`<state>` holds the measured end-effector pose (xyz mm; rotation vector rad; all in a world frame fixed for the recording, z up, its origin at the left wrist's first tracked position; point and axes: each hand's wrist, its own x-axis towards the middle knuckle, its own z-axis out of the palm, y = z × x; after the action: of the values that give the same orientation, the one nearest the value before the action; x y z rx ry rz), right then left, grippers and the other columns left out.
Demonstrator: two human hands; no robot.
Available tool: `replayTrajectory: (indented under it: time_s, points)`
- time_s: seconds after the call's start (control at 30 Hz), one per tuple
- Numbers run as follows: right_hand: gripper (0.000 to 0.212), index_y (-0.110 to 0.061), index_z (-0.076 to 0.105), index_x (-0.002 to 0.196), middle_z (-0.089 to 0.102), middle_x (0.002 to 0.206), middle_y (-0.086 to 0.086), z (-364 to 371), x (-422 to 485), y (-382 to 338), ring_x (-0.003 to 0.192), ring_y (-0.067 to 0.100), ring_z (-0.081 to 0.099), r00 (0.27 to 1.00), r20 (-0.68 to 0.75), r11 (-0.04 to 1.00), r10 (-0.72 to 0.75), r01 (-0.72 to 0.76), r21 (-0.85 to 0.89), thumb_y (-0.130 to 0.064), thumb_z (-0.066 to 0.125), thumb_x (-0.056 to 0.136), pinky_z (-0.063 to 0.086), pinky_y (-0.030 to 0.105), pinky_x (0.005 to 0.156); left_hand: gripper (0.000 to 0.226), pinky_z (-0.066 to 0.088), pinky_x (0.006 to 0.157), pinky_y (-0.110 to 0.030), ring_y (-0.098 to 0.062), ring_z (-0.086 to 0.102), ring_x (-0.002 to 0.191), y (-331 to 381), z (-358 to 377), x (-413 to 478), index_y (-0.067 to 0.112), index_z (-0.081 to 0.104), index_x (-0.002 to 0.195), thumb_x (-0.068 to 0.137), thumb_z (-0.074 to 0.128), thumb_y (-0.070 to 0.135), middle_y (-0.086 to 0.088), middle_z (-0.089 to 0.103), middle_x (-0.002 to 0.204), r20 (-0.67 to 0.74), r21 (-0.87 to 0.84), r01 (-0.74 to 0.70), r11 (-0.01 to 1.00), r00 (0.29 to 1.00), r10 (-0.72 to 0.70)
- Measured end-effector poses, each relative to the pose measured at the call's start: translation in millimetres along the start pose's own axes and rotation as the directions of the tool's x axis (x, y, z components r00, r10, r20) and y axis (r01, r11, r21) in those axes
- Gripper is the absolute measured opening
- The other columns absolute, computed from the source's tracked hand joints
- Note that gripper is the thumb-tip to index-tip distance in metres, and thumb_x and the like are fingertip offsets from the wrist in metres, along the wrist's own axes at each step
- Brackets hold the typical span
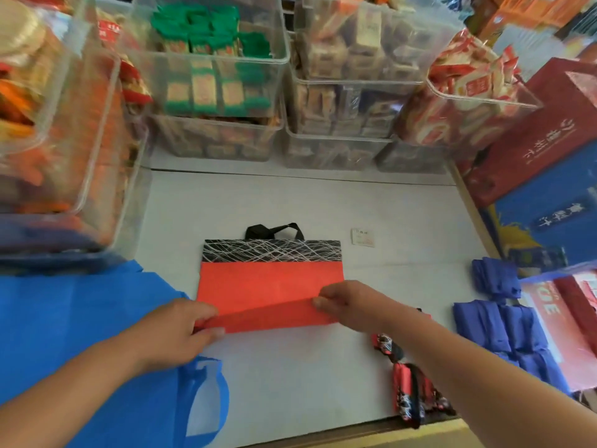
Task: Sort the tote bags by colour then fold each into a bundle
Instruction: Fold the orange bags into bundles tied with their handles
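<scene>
While the red tote bag (270, 281) is lying on the desk (323, 205), left hand (181, 326) and right hand (347, 305) fingers are clamping its folded near edge; right of the bag, a pink box (549, 318) is showing "OE".

Not much print to read here, and most of it sits on the boxes.

The maroon box (546, 124) carries white Chinese characters lying sideways, too soft for me to make out. The blue box (568, 189) just below it has a dark strip with more white characters, equally unclear. Nearer than the maroon box, a pink box (549, 321) shows big pale letters, apparently "OE". Left of the maroon box, a small white card (362, 237) bears print too fine to read.
</scene>
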<state>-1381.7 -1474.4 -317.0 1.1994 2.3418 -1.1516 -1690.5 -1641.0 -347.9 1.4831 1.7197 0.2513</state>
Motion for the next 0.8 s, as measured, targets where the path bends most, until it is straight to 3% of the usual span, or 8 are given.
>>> replayTrajectory:
  time_s: [0.2, 0.3, 0.4, 0.5, 0.57, 0.67, 0.73, 0.8]
  points:
    - [0.030, -0.013, 0.070, 0.089, 0.065, 0.075, -0.005, -8.5, 12.7, 28.1, 0.069, 0.010, 0.060, 0.966, -0.119, 0.921, 0.231, -0.178, 0.346, -0.043, 0.072, 0.093, 0.046, 0.028, 0.066, 0.039, 0.056, 0.074, -0.042, -0.017, 0.069, 0.075, -34.4, 9.4, 27.9, 0.025, 0.069, 0.095, 0.092, 0.057, 0.062, 0.003, 0.073, 0.079, -0.268, -0.359, 0.084, 0.930, 0.945, -0.188]
    - [0.031, -0.011, 0.062, 0.085, 0.065, 0.076, 0.001, 14.1, 25.7, 41.8, 0.073, 0.020, 0.060, 0.906, -0.269, 0.917, 0.327, -0.236, 0.322, -0.039, 0.063, 0.099, 0.044, 0.033, 0.067, 0.030, 0.053, 0.073, -0.039, -0.024, 0.067, 0.080, -37.7, 16.9, 51.0, 0.024, 0.060, 0.092, 0.099, 0.055, 0.053, 0.007, 0.068, 0.080, -0.315, -0.212, 0.186, 0.959, 0.916, -0.247]
    - [0.033, -0.014, 0.052, 0.084, 0.060, 0.075, 0.000, 31.3, 49.6, 45.7, 0.073, 0.023, 0.056, 0.844, -0.368, 0.908, 0.390, -0.287, 0.304, -0.042, 0.054, 0.102, 0.042, 0.036, 0.065, 0.028, 0.051, 0.083, -0.043, -0.033, 0.062, 0.102, -32.3, 18.8, 70.3, 0.018, 0.056, 0.109, 0.100, 0.057, 0.044, -0.004, 0.065, 0.106, -0.406, -0.047, 0.287, 0.957, 0.870, -0.281]
    - [0.027, -0.015, 0.053, 0.089, 0.056, 0.091, 0.000, 43.5, 76.7, 49.3, 0.084, 0.027, 0.056, 0.785, -0.491, 0.926, 0.378, -0.324, 0.194, -0.039, 0.055, 0.101, 0.039, 0.037, 0.068, 0.060, 0.041, 0.111, -0.053, -0.037, 0.047, 0.136, -36.7, 30.7, 78.0, 0.010, 0.052, 0.142, 0.089, 0.073, 0.032, -0.015, 0.050, 0.149, -0.512, 0.247, 0.189, 0.951, 0.858, -0.038]
    - [0.021, -0.014, 0.056, 0.095, 0.049, 0.101, -0.001, 52.9, 88.5, 54.3, 0.091, 0.030, 0.059, 0.757, -0.535, 0.926, 0.375, -0.328, 0.186, -0.035, 0.061, 0.097, 0.039, 0.036, 0.071, 0.067, 0.027, 0.121, -0.052, -0.032, 0.033, 0.151, -43.6, 46.2, 78.8, 0.019, 0.044, 0.153, 0.093, 0.065, 0.042, -0.007, 0.036, 0.164, -0.379, 0.423, -0.024, 0.906, 0.903, 0.201]
    - [0.032, -0.015, 0.058, 0.118, 0.051, 0.117, 0.003, 60.3, 95.6, 55.2, 0.108, 0.033, 0.057, 0.700, -0.579, 0.904, 0.418, -0.381, 0.193, -0.031, 0.068, 0.092, 0.043, 0.039, 0.080, 0.067, 0.012, 0.122, -0.051, -0.024, 0.009, 0.159, -60.4, 66.9, 77.5, 0.033, 0.028, 0.161, 0.102, 0.032, 0.064, 0.000, 0.016, 0.171, -0.177, 0.554, -0.120, 0.824, 0.950, 0.258]
    - [0.048, -0.017, 0.057, 0.135, 0.053, 0.134, 0.010, 66.8, 99.8, 54.9, 0.121, 0.038, 0.052, 0.692, -0.706, 0.932, 0.150, -0.338, -0.133, -0.025, 0.068, 0.089, 0.042, 0.048, 0.095, 0.076, 0.009, 0.122, -0.053, -0.024, -0.001, 0.160, -66.5, 72.5, 76.1, 0.033, 0.016, 0.164, 0.100, 0.024, 0.073, -0.001, 0.006, 0.173, -0.131, 0.598, -0.122, 0.792, 0.960, 0.246]
    - [0.054, -0.023, 0.054, 0.144, 0.047, 0.152, 0.011, 78.6, 103.7, 52.2, 0.139, 0.039, 0.042, 0.763, -0.606, 0.882, -0.224, -0.105, -0.459, -0.031, 0.064, 0.091, 0.034, 0.054, 0.112, 0.093, 0.005, 0.123, -0.055, -0.025, -0.008, 0.159, -68.2, 71.7, 74.8, 0.032, 0.009, 0.164, 0.091, 0.026, 0.086, -0.002, -0.003, 0.173, -0.104, 0.597, -0.134, 0.791, 0.965, 0.241]
